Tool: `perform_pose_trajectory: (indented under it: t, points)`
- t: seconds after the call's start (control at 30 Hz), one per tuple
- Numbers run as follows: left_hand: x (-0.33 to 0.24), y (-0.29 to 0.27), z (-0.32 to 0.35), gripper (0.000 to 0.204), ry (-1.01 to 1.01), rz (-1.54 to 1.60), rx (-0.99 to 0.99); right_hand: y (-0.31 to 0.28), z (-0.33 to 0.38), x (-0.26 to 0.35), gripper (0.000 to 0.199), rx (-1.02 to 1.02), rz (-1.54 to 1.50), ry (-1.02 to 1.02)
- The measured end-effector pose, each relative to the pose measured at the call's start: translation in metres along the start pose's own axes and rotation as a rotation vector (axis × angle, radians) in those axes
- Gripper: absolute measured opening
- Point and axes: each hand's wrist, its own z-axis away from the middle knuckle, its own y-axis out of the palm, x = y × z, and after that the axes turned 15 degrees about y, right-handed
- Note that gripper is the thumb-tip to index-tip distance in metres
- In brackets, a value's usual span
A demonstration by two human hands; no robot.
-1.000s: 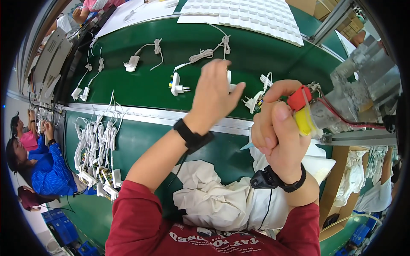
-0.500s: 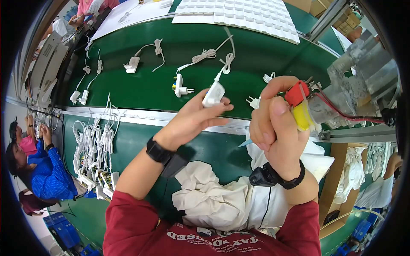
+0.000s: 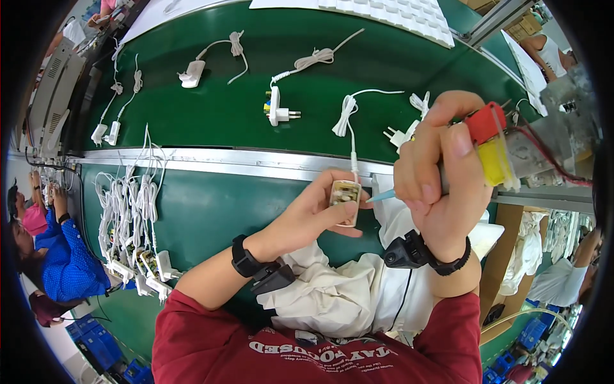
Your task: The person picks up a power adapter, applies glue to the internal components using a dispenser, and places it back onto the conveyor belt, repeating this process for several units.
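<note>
My left hand (image 3: 306, 217) pinches a white power adapter (image 3: 346, 193) by its sides. Its open face is turned up and shows the circuit board inside. A white cord (image 3: 353, 150) runs from the adapter up onto the green conveyor belt. In my right hand (image 3: 441, 169), the fingers wrap round a glue dispenser with a red block (image 3: 485, 123) and a yellow part (image 3: 491, 163). Its pale blue tapered nozzle (image 3: 382, 196) points left, with the tip close beside the adapter's right edge. Whether the tip touches it I cannot tell.
Several corded adapters lie on the belt (image 3: 211, 121), one with a two-pin plug (image 3: 279, 113). A bundle of corded adapters (image 3: 134, 217) hangs over the metal rail (image 3: 211, 160) at left. White cloth (image 3: 332, 288) lies before me. Co-workers sit at far left and right.
My left hand has drawn the adapter toward me and right, off the belt, and turned its open side up. The nozzle, in my right hand, has come beside it.
</note>
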Motion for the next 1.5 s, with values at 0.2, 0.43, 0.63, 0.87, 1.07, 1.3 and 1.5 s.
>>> perform_pose_trajectory:
  t: [0.2, 0.43, 0.63, 0.87, 1.07, 1.3, 1.5]
  points:
    - [-0.005, 0.009, 0.004, 0.035, 0.027, 0.02, 0.143, 0.001, -0.002, 0.008, 0.024, 0.014, 0.046, -0.04]
    - [-0.006, 0.015, 0.01, 0.032, 0.092, 0.036, 0.131, 0.005, 0.001, 0.01, 0.018, 0.026, 0.004, -0.034]
    - [-0.009, 0.015, 0.011, 0.033, 0.104, 0.048, 0.137, 0.003, 0.0, 0.007, 0.018, 0.055, -0.019, -0.04]
    - [-0.008, 0.015, 0.013, 0.035, 0.093, 0.058, 0.146, 0.005, 0.001, 0.016, 0.019, 0.059, 0.057, -0.015]
    - [-0.01, 0.012, 0.004, 0.034, -0.025, 0.067, 0.054, 0.003, 0.008, 0.027, 0.024, 0.088, 0.069, 0.063]
    - [-0.008, 0.011, 0.003, 0.031, 0.046, 0.253, 0.003, 0.002, 0.015, 0.028, 0.025, 0.149, 0.172, 0.062]
    - [-0.012, 0.015, 0.003, 0.031, 0.054, 0.296, 0.02, 0.003, 0.015, 0.027, 0.025, 0.145, 0.133, 0.052]
